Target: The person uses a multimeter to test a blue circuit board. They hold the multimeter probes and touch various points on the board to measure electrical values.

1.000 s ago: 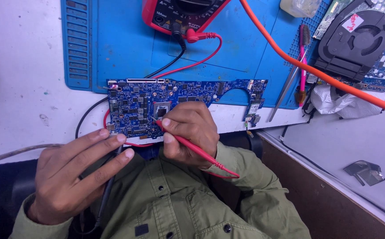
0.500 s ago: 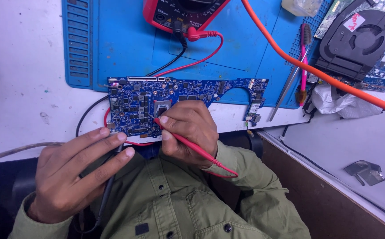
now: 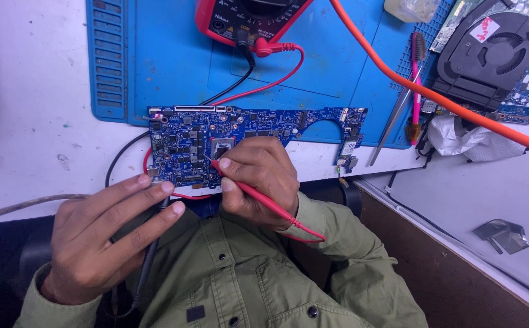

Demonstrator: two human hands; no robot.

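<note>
A blue circuit board (image 3: 185, 143) lies across the front edge of a blue work mat (image 3: 167, 67). My right hand (image 3: 261, 182) grips a red test probe (image 3: 264, 203) like a pen, its metal tip touching the board just left of a square chip (image 3: 222, 147). My left hand (image 3: 109, 240) rests with fingers stretched toward the board's lower left corner, and a black test probe (image 3: 149, 261) is pinned under those fingers. The red and black leads run up to a red multimeter (image 3: 246, 18) at the top of the mat.
A thick orange cable (image 3: 434, 97) crosses the right side of the bench. Tweezers (image 3: 395, 118), a pink brush (image 3: 416, 79), crumpled tissue (image 3: 465, 136) and a black cooling fan (image 3: 489, 54) lie at the right. A grey cable (image 3: 21, 206) enters from the left.
The red probe's tip has shifted slightly left and up on the board. My left hand has stayed in place.
</note>
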